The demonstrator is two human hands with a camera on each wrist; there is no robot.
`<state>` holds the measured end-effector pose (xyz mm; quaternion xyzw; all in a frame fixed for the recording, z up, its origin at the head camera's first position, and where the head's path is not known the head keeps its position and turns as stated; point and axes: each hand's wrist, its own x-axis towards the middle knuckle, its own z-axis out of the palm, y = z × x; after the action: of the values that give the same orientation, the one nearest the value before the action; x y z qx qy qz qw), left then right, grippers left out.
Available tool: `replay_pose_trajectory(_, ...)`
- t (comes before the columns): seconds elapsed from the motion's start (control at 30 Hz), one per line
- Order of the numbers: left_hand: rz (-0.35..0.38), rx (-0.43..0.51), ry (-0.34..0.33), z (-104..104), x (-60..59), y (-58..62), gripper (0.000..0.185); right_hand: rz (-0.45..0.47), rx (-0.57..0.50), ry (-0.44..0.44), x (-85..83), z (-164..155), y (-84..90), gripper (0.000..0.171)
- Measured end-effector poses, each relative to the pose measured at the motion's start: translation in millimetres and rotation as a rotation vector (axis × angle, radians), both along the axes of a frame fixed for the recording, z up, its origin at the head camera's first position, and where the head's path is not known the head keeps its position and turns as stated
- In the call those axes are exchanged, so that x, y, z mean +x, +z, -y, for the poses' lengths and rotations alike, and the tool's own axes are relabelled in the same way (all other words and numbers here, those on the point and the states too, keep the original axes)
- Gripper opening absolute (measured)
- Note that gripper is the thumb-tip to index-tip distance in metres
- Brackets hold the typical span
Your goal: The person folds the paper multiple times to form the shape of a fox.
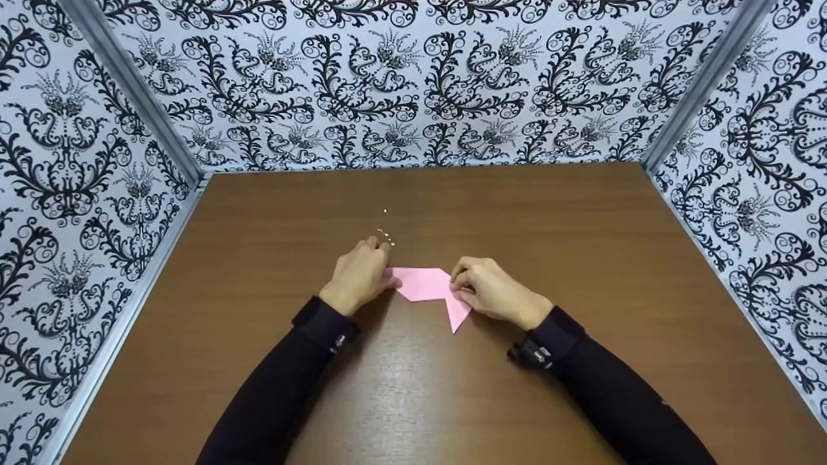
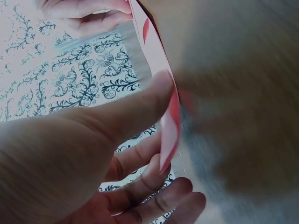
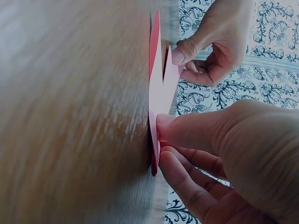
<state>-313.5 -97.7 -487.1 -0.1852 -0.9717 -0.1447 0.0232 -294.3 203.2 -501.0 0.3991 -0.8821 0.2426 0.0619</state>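
Note:
A folded piece of pink paper [image 1: 423,285] lies low over the middle of the table, with one pointed flap angled toward the person. My left hand [image 1: 363,272] pinches its left end; in the left wrist view the thumb presses the paper [image 2: 156,56] from one side and the fingers are behind it. At the other end, my right hand [image 1: 494,287] pinches the paper near the pointed flap. The right wrist view shows that thumb and fingertips on the edge of the folded paper [image 3: 159,98], which stands slightly apart in layers.
Several tiny pale bits [image 1: 387,235] are on the brown wooden table [image 1: 400,387] just beyond the left hand. Walls with a black-and-white scroll pattern [image 1: 413,84] enclose the table at the back and both sides. Black sleeves with wrist bands cover both arms.

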Motion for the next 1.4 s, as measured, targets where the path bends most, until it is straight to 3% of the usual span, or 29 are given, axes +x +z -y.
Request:
replay_pose_trajectory(0.33, -0.073, 0.066, -0.012, -6, 4.3, 8.6, 0.017, 0.006, 0.002, -0.004, -0.9, 1, -0.5, 0.009)
replay_pose_trajectory(0.63, -0.134, 0.101, -0.084, -20, 20.8, 18.7, 0.02, 0.022, -0.012, -0.007, -0.2, 1, 0.9, 0.009)
replay_pose_trajectory(0.93, -0.25, 0.055, -0.163, -38, 39.3, 15.4, 0.013, 0.023, -0.004, -0.016, 0.2, 1, 1.6, 0.008)
replay_pose_trajectory(1.4, -0.25, 0.06, -0.239, -52, 53.4, 9.4, 0.007, 0.041, -0.006, -0.028, -0.3, 1, 0.3, 0.007)
